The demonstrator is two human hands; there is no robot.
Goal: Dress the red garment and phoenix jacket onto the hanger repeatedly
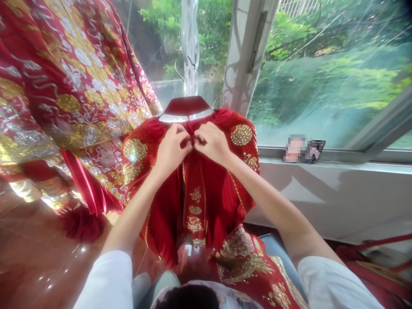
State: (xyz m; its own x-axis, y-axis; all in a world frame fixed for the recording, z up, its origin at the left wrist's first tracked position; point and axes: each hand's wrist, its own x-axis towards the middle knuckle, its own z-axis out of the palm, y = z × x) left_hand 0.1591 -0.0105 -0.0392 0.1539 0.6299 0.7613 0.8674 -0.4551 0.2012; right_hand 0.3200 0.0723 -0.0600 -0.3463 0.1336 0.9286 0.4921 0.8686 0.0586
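Observation:
A red jacket [222, 189] with gold embroidery hangs in front of me, its red stand collar [185, 105] at the top. Gold round medallions [241, 134] sit on its shoulders, and gold bead trim runs down the front. My left hand [175, 148] is closed in a pinch at the front neckline, just below the collar. Close beside it, my right hand [211, 142] pinches the same part of the jacket, fingertips nearly touching the left ones. Whatever small fastening or fold lies between the fingers is hidden. A thin hanger hook [179, 71] shows behind the collar.
Another red, gold and silver embroidered garment [96, 81] hangs on the left. Red embroidered cloth [247, 257] lies by my legs at lower right. A sliding window [309, 94] is ahead, with two small picture-bearing items [314, 151] on its sill. Glossy reddish floor [41, 249] shows at lower left.

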